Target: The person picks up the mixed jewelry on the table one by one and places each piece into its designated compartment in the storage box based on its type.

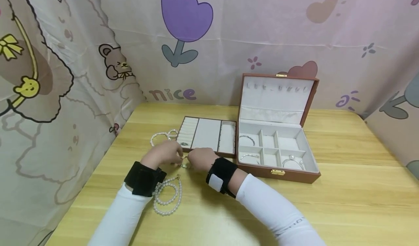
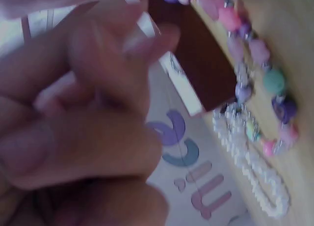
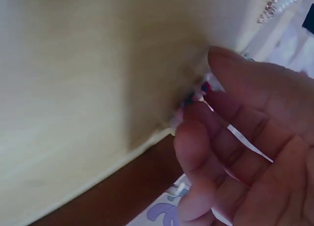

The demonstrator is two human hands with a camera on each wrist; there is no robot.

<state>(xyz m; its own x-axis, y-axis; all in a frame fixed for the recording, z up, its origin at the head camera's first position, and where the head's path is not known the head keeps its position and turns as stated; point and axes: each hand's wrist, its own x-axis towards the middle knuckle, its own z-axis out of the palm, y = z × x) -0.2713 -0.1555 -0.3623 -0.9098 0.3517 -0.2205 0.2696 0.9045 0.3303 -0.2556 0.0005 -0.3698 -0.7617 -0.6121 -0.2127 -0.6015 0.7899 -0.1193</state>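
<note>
A bracelet of pink, purple and green beads [image 2: 274, 80] lies on the table just in front of the jewelry tray [image 1: 206, 133]. My left hand [image 1: 166, 153] reaches in from its left, fingers bent, fingertips right by the beads. From the other side my right hand [image 1: 202, 158] comes close, its fingers curled; a few coloured beads [image 3: 189, 98] show past its thumb and index finger. A bit of gold [image 1: 185, 157] shows between both hands. Whether either hand pinches the bracelet I cannot tell. Below the left hand lies a coiled pearl necklace [image 1: 167, 211] with a gold clasp.
White pearl strands [image 1: 154, 137] lie left of the tray, whose ring rolls carry a ring [image 1: 184, 143]. To the right stands an open brown jewelry box [image 1: 281, 175], lid raised, with several silver bracelets [image 1: 292, 162] in its compartments. A printed curtain [image 1: 222, 56] hangs behind the table.
</note>
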